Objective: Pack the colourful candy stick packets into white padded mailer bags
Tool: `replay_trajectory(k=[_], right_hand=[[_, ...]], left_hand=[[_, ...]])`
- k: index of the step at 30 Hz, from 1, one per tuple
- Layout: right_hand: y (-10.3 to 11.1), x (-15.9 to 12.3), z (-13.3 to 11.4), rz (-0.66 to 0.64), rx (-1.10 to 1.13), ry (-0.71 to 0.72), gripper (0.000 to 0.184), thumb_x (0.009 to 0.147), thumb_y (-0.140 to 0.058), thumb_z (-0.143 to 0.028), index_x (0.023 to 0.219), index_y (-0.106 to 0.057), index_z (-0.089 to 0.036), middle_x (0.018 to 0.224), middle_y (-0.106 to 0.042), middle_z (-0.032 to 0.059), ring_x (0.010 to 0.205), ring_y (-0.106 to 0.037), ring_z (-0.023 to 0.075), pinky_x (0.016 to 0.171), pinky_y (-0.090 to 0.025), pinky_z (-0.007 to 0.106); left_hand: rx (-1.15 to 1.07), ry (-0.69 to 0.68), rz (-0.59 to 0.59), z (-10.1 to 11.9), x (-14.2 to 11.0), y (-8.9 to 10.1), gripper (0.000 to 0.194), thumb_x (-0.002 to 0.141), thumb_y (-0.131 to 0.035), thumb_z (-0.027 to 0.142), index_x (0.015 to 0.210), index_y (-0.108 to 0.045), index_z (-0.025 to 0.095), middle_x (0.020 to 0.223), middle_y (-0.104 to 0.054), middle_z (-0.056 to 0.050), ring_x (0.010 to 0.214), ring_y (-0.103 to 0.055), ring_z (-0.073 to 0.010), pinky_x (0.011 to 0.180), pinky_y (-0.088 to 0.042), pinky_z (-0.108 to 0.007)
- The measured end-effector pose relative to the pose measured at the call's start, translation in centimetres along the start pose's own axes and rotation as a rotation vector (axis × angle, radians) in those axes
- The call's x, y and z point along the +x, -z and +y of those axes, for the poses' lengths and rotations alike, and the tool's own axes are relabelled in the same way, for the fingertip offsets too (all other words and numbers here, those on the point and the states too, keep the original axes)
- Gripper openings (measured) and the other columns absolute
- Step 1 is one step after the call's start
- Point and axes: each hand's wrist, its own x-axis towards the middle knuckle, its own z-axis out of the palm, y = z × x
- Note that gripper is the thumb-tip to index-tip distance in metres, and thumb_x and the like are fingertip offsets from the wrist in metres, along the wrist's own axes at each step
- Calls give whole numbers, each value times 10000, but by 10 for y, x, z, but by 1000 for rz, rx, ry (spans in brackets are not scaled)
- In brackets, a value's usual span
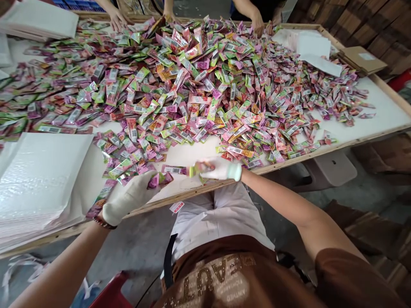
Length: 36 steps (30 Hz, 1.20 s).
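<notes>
My left hand (133, 196), in a white glove, is at the table's front edge with its fingers curled round purple stick sachets (155, 181). A few paces of fingers away, my gloved right hand (218, 169) grips a pink and green sachet (204, 166), slightly blurred by motion. Between the hands a purple sachet (175, 170) lies with its barcode up. Beside my left wrist rests another sachet (101, 198). A small heap of sachets (128, 154) lies just beyond my left hand, and the big pile (199, 85) spreads behind both.
White padded envelopes (45, 171) are stacked at the left front, with more envelopes (38, 19) at the back left and white ones (313, 45) at the right. A wooden rim (353, 141) edges the table. Other people's hands (117, 19), (257, 23) reach in from the far side.
</notes>
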Motion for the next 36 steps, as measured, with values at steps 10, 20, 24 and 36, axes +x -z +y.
replay_trajectory(k=[10, 20, 24, 36], right_hand=[[84, -46, 55, 510, 111, -537, 358, 887, -664, -331, 1183, -654, -132, 1184, -730, 142, 1061, -691, 208, 971, -511, 321], [-15, -5, 31, 316, -227, -609, 409, 901, -598, -512, 1160, -592, -195, 1055, -750, 125, 956, -714, 271, 814, -517, 325], [-12, -8, 31, 389, 6, -498, 218, 834, -627, -346, 975, -676, -187, 934, -763, 63, 883, -704, 229, 781, -507, 284], [18, 8, 23, 121, -231, -568, 247, 721, -764, -315, 924, -737, -178, 944, -777, 106, 866, -709, 228, 757, -503, 253]], left_hand=[[-132, -268, -104, 109, 60, -55, 256, 859, -589, 382, 1038, -613, 201, 922, -722, -47, 772, -654, -173, 704, -500, -277], [438, -102, -155, 69, 63, -48, 474, 871, -572, 406, 1312, -549, 235, 1113, -713, -114, 1024, -676, -277, 817, -492, -337], [420, 56, -52, 25, 38, -18, 422, 892, -521, 404, 1249, -566, 184, 1068, -712, -126, 959, -680, -272, 784, -492, -330], [434, -675, -207, 116, 64, -77, 267, 884, -520, 181, 1096, -683, 180, 1020, -686, -121, 951, -624, -258, 873, -437, -411]])
